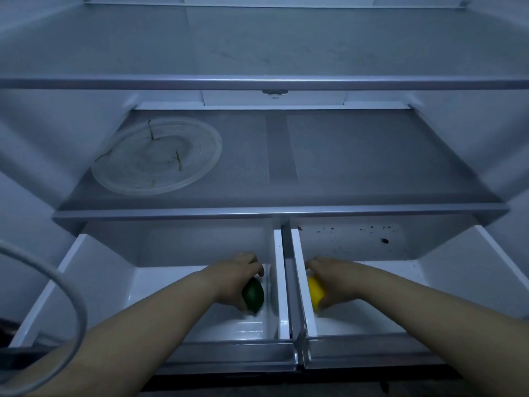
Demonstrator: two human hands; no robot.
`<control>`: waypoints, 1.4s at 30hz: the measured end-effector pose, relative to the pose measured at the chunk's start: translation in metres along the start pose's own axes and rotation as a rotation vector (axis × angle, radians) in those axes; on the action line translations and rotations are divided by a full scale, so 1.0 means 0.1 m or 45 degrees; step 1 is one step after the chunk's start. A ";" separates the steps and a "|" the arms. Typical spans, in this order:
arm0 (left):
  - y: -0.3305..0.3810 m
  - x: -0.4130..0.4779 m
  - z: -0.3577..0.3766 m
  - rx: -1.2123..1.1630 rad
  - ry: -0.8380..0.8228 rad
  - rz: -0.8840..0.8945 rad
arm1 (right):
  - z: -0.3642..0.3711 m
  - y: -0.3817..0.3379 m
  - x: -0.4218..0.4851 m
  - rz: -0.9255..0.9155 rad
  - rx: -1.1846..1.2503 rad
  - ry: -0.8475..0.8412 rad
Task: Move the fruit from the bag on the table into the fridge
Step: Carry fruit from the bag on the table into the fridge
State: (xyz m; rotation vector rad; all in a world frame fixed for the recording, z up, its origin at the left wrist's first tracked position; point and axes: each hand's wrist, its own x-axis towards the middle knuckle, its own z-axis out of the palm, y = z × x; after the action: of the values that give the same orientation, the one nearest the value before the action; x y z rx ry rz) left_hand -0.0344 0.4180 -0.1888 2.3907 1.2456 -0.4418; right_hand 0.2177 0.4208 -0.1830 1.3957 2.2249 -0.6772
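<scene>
I look into an open fridge with two pulled-out white drawers at the bottom. My left hand (233, 277) reaches into the left drawer (100, 282) and grips a dark green fruit (253, 295) low near the drawer's right wall. In the right drawer (458, 287), my right hand (333, 279) holds a yellow fruit (315, 293) close to that drawer's left wall. Whether either fruit touches the drawer floor I cannot tell. The bag and the table are out of view.
A glass shelf (343, 156) above the drawers bears a round clear plate (157, 156) with a few green stems at its left. Another shelf (257, 44) sits higher. Dark crumbs (383, 240) speckle the back of the right drawer. A grey curved cord (71, 296) crosses the lower left.
</scene>
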 end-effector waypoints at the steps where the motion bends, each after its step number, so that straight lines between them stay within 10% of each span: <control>1: 0.00 -0.01 -0.02 0.002 -0.005 -0.019 | -0.07 -0.01 -0.04 0.013 0.037 0.019; 8: 0.15 -0.44 -0.49 -0.171 -0.047 -0.202 | -0.57 -0.28 -0.71 -0.034 0.256 0.294; 20: 0.96 -1.76 -0.85 0.084 0.997 -0.416 | -0.73 -0.96 -1.46 -0.427 0.002 1.040; 32: 2.06 -3.23 -0.51 0.145 1.154 -0.984 | -0.72 -1.79 -2.21 -1.021 -0.120 1.055; 42: 2.83 -5.46 0.29 0.125 1.204 -1.651 | -0.28 -3.89 -3.19 -1.652 -0.254 0.822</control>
State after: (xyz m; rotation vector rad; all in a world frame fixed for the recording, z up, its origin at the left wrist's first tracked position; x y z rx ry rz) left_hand -0.1028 -0.1253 0.0924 1.4615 3.1518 0.4093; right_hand -0.0105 0.0682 0.0951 -0.1716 3.4788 -0.3070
